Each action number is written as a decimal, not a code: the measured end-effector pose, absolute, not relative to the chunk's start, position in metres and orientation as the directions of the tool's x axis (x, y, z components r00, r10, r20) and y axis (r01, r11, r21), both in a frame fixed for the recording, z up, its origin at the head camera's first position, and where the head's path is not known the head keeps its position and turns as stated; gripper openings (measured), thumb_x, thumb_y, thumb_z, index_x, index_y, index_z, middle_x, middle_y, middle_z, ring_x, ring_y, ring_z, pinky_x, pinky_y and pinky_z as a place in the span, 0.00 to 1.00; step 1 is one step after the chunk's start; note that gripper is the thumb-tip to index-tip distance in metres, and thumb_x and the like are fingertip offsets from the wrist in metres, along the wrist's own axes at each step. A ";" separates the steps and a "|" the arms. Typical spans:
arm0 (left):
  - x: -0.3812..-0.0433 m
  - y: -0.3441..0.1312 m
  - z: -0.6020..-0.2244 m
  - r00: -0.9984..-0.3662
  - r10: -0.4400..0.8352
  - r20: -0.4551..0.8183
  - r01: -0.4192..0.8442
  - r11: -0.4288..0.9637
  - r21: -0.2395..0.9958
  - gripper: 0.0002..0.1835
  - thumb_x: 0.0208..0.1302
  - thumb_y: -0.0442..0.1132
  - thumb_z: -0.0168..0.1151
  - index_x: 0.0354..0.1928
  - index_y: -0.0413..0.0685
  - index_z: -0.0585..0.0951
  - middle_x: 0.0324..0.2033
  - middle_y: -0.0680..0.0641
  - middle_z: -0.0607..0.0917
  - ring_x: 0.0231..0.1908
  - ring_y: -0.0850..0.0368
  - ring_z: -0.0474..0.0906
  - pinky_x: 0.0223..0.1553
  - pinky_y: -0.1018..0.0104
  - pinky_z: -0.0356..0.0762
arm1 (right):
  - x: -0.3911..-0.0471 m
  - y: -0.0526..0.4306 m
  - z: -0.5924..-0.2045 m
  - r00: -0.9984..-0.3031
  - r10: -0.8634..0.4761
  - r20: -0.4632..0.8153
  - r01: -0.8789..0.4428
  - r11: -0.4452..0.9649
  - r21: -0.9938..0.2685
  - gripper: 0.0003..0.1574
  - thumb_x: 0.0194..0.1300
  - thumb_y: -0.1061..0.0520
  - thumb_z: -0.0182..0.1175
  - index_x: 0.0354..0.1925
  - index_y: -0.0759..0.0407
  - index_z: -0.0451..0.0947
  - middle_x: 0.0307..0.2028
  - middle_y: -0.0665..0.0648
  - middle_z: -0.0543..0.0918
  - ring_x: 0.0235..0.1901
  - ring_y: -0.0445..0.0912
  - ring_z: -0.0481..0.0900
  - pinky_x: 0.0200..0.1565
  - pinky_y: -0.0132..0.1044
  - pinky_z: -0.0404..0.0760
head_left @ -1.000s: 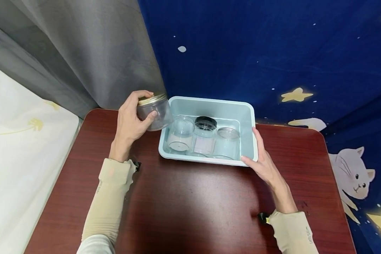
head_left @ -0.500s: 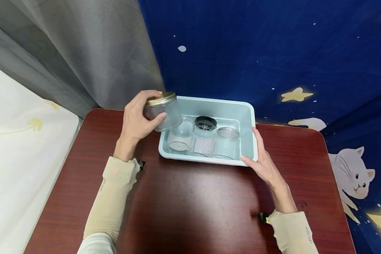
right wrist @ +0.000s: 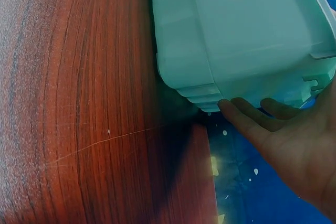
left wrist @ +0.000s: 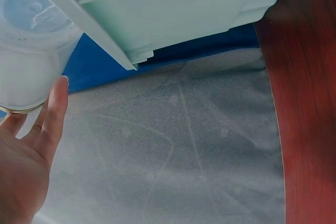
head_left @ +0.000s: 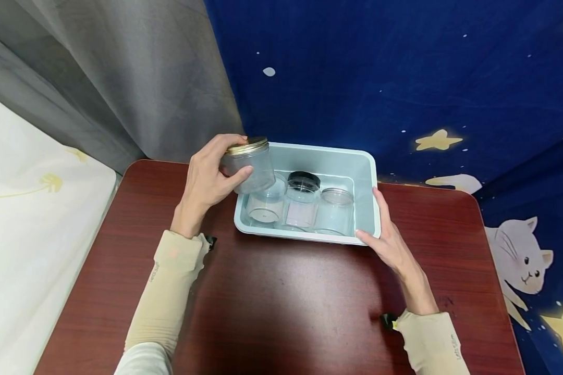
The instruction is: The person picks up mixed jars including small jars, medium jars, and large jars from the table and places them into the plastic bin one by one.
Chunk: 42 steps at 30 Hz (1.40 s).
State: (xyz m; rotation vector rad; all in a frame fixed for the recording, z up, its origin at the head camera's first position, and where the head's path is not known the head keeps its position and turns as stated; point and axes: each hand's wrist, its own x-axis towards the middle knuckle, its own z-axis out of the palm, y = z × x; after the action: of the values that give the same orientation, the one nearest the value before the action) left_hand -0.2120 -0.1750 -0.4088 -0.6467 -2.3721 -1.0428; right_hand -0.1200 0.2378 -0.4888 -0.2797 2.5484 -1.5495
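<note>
My left hand [head_left: 208, 172] holds a clear jar [head_left: 257, 169] with a gold lid, fingers over the lid and thumb against its side. The jar leans above the left end of a pale blue plastic bin [head_left: 309, 238], overlapping its rim in the head view. In the left wrist view, the jar [left wrist: 23, 69] shows its base beside the bin's wall [left wrist: 184, 9]. My right hand [head_left: 389, 242] grips the bin's right end, thumb on the front rim and fingers along the outer wall. Inside lie a clear jar [head_left: 265, 205], a black-lidded jar [head_left: 302, 205] and a silver-lidded jar [head_left: 335, 211].
The bin stands near the back edge of a dark red wooden table [head_left: 281, 307]. Behind it hang a grey curtain [head_left: 159, 78] and a blue star-patterned curtain [head_left: 356, 78]. A white patterned cloth [head_left: 37, 234] lies along the left side.
My left hand has carried the gold-lidded jar rightward, from beside the bin's left end to over it. My right hand and the bin have stayed in place.
</note>
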 end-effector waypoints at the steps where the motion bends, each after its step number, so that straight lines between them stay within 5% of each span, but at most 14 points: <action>1: -0.212 -0.175 -0.409 -0.780 0.231 0.582 0.585 0.600 0.546 0.27 0.56 0.57 0.69 0.56 0.57 0.81 0.54 0.60 0.82 0.44 0.62 0.77 0.34 0.64 0.70 | -0.120 0.238 -0.489 -0.972 -0.233 -0.028 -0.082 0.450 -0.889 0.64 0.62 0.58 0.65 0.79 0.35 0.35 0.73 0.64 0.58 0.60 0.58 0.66 0.55 0.55 0.63; 13: -0.210 -0.167 -0.410 -0.805 0.257 0.535 0.567 0.597 0.567 0.24 0.56 0.56 0.70 0.53 0.57 0.81 0.50 0.59 0.81 0.30 0.65 0.71 0.26 0.70 0.66 | -0.119 0.238 -0.489 -0.974 -0.224 -0.032 -0.076 0.457 -0.886 0.63 0.62 0.57 0.66 0.79 0.32 0.35 0.70 0.65 0.62 0.59 0.58 0.68 0.54 0.50 0.64; 28: -0.210 -0.153 -0.404 -0.811 0.325 0.486 0.573 0.608 0.549 0.23 0.58 0.59 0.68 0.52 0.58 0.81 0.46 0.59 0.81 0.25 0.62 0.71 0.26 0.68 0.67 | -0.119 0.237 -0.489 -0.972 -0.232 -0.023 -0.083 0.437 -0.896 0.63 0.62 0.59 0.65 0.79 0.35 0.35 0.71 0.64 0.60 0.59 0.57 0.67 0.54 0.43 0.64; 42: -0.209 -0.135 -0.401 -0.800 0.384 0.461 0.595 0.599 0.535 0.25 0.60 0.62 0.65 0.52 0.56 0.80 0.44 0.59 0.81 0.35 0.64 0.73 0.34 0.67 0.70 | -0.119 0.237 -0.489 -0.974 -0.227 -0.024 -0.084 0.457 -0.886 0.63 0.62 0.57 0.66 0.79 0.33 0.35 0.71 0.64 0.61 0.59 0.58 0.67 0.54 0.46 0.63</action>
State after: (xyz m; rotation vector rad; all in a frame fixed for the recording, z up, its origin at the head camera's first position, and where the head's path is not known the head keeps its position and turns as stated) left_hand -0.2094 -0.1346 -0.4012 -0.7972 -2.5312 -1.0081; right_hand -0.1192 0.2374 -0.4887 -0.2755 2.5600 -1.5442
